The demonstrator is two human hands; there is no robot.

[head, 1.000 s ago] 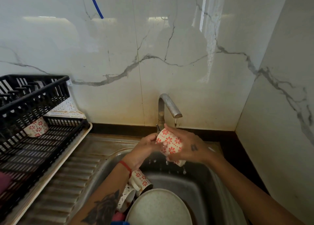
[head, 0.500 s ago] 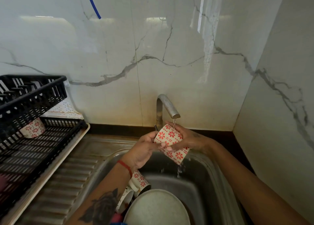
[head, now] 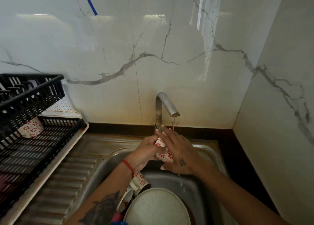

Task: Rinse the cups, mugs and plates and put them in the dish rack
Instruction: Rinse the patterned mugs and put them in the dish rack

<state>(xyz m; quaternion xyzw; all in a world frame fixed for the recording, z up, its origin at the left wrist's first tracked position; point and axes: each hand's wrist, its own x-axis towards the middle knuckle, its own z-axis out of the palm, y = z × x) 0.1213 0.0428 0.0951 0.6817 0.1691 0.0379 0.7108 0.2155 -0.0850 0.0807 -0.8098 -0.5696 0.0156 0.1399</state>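
A person is standing at a steel sink (head: 209,150), holding a red-flowered cup (head: 162,152) over the basin just below the tap (head: 165,104); the left hand (head: 146,154) is curling round the cup while the right hand (head: 179,154) is pressing straight fingers over it (a thin stream is falling beside them); more cups (head: 140,182) and a plate (head: 157,207) are lying in the basin; another cup (head: 31,127) is sitting in the black dish rack (head: 32,95) at left.
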